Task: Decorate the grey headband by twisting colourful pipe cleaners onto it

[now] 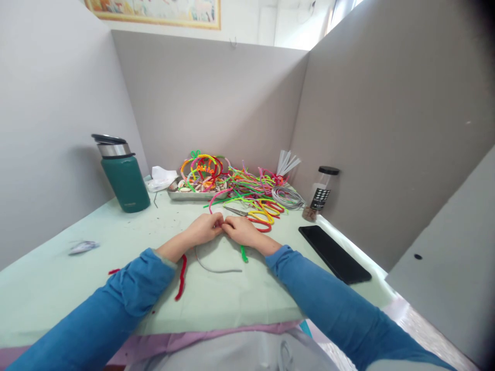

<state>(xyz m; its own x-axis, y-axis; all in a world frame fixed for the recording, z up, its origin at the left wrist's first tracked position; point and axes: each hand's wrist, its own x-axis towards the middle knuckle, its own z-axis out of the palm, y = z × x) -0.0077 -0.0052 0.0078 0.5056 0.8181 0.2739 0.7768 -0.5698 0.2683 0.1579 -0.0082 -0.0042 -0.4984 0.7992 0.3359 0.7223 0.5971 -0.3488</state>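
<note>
Over the middle of the table, my left hand [207, 228] and my right hand [240, 230] meet at the fingertips, both with fingers closed in a pinch. A pink pipe cleaner [215, 198] rises from behind my left fingers and curves to the right. What lies between my right fingertips is hidden. Just beyond my right hand lie scissors [242, 212] with red and yellow handles. A thin grey wire [216, 270] curves on the cloth below my hands. A short green pipe cleaner [244, 253] is near my right wrist, and a red pipe cleaner [181, 278] near my left.
A metal tray [185, 196] holds shaped pipe cleaners, beside a heap of loose ones [251, 181] and coiled grey wire [288, 197]. A green bottle [126, 183] stands left. A black-lidded jar [322, 193] and a phone [334, 253] are right. Grey partitions [209, 93] enclose the table.
</note>
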